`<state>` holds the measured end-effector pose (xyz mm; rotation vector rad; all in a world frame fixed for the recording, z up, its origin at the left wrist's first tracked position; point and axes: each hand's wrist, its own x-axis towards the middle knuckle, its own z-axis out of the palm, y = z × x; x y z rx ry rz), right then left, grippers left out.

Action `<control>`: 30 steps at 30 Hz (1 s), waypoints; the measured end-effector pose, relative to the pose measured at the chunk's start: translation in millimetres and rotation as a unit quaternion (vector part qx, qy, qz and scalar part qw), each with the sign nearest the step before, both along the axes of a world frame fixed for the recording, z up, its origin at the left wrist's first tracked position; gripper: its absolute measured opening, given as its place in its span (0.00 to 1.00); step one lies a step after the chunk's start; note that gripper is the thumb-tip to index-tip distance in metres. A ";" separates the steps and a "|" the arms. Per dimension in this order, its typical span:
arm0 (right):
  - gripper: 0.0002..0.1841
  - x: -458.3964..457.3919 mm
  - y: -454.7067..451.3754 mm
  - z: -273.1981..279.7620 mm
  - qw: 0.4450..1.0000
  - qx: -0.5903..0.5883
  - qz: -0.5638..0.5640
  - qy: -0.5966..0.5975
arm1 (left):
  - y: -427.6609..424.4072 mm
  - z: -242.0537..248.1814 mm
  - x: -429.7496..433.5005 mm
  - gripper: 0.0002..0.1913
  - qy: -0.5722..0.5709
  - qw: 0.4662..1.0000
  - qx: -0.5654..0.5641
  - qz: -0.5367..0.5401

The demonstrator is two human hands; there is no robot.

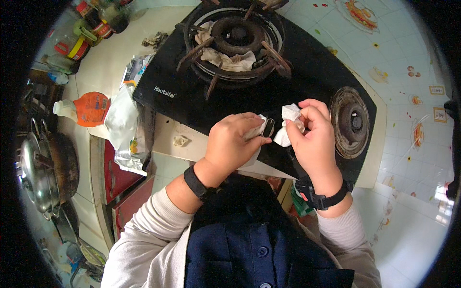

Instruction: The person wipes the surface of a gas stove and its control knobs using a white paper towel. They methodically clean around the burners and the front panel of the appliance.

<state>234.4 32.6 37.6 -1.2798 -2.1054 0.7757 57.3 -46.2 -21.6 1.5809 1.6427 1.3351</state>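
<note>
My left hand (236,138) grips a small dark, metal-rimmed part (269,127), its exact kind unclear, with white paper tissue (253,158) partly around it. A short gap to the right, my right hand (314,135) pinches a crumpled white tissue (288,112) between thumb and fingers. Both hands are over the front of a black gas cooktop (173,73). Beyond them, a large burner (238,34) has damp, stained tissue (230,62) tucked around its ring. A smaller burner (354,123) without a pan support lies just right of my right hand.
On the left counter are an orange-labelled bottle (93,109), a silver foil packet (124,122) and a lidded steel pot (39,176). Sauce bottles (95,23) stand at the back left. A crumpled scrap (180,140) lies by the cooktop's front edge. Tiled wall (399,108) bounds the right.
</note>
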 end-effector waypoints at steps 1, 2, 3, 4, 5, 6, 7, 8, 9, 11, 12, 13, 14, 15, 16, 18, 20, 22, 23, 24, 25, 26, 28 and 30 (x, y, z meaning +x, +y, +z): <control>0.08 -1.2 -0.4 -1.4 1.000 -0.019 0.005 0.015 | -0.5 -0.1 -0.1 0.21 0.001 1.000 -0.004 -0.001; 0.09 -2.2 -0.6 -2.6 0.999 -0.038 0.009 0.030 | -0.3 -0.3 0.1 0.21 0.001 1.000 -0.003 0.000; 0.10 -3.8 -1.7 -4.0 0.996 -0.042 0.008 0.073 | -0.1 -0.3 0.4 0.20 -0.001 1.000 0.002 0.002; 0.10 -6.0 -2.9 -5.6 0.992 -0.047 0.007 0.117 | 0.0 -0.1 0.7 0.20 -0.005 1.000 -0.001 0.002; 0.11 -8.6 -4.6 -7.3 0.986 -0.049 0.008 0.160 | 0.1 0.2 1.0 0.20 -0.009 1.000 -0.002 0.001; 0.12 -10.1 -7.5 -7.7 0.989 -0.035 0.018 0.144 | 0.0 0.6 0.9 0.20 -0.012 1.000 -0.003 0.001; 0.12 -12.4 -9.6 -8.6 0.990 -0.024 0.032 0.137 | 0.1 1.0 0.6 0.20 -0.010 1.000 -0.004 0.000; 0.12 -16.1 -15.2 -10.4 0.980 -0.070 0.026 0.183 | 0.1 1.2 0.5 0.20 -0.009 1.000 -0.006 -0.001; 0.12 -20.4 -20.5 -12.7 0.967 -0.132 0.001 0.219 | 0.1 1.4 0.2 0.20 -0.007 1.000 -0.008 -0.002; 0.15 -21.8 -27.8 -11.9 0.973 -0.099 0.003 0.206 | -0.5 1.4 -0.1 0.20 -0.011 1.000 -0.006 -0.002; 0.16 -22.1 -28.6 -11.7 0.986 -0.047 0.007 0.159 | -0.9 1.3 -0.1 0.19 -0.014 1.000 -0.004 -0.002; 0.18 -22.1 -29.5 -11.3 0.994 0.006 0.011 0.112 | -1.0 1.0 -0.1 0.19 -0.015 1.000 -0.006 -0.001; 0.18 -22.2 -31.2 -10.9 0.994 -0.011 0.019 0.104 | -1.1 0.8 0.0 0.19 -0.016 1.000 -0.007 0.000; 0.18 -21.6 -32.1 -10.3 0.995 -0.027 0.025 0.096 | -1.1 0.6 0.1 0.19 -0.018 1.000 -0.008 0.000; 0.18 -20.9 -34.0 -9.5 0.995 -0.044 0.032 0.088 | -1.1 0.3 0.1 0.18 -0.011 1.000 -0.007 0.002; 0.19 -18.1 -36.7 -8.1 0.994 -0.044 0.064 0.074 | -1.1 -0.6 0.0 0.18 0.000 1.000 -0.002 0.005; 0.19 -15.1 -37.2 -7.3 0.994 0.000 0.095 0.051 | -0.9 -1.9 -0.5 0.18 -0.004 1.000 0.000 0.005; 0.19 -13.1 -36.4 -7.0 0.993 0.034 0.105 0.032 | -1.0 -2.9 -0.7 0.18 -0.004 1.000 0.001 0.006; 0.18 -12.2 -35.4 -6.5 0.994 0.016 0.102 0.030 | -1.1 -3.1 -0.5 0.18 -0.001 1.000 0.000 0.007; 0.17 -11.7 -34.4 -6.0 0.995 -0.002 0.099 0.029 | -1.1 -3.1 -0.2 0.18 0.001 1.000 0.003 0.008; 0.16 -11.2 -33.1 -4.9 0.995 -0.020 0.095 0.028 | -1.0 -3.0 -0.1 0.18 0.003 1.000 -0.004 0.008; 0.14 -11.9 -31.9 -4.5 0.995 0.019 0.099 0.021 | -0.8 -2.6 0.0 0.18 0.003 1.000 -0.007 0.008; 0.14 -13.3 -28.8 -2.3 0.993 0.019 0.116 -0.002 | -0.6 -1.2 0.8 0.17 -0.002 1.000 -0.013 0.010; 0.12 -14.7 -25.7 0.7 0.991 0.037 0.123 -0.023 | 0.8 0.4 0.9 0.16 -0.014 1.000 -0.019 0.014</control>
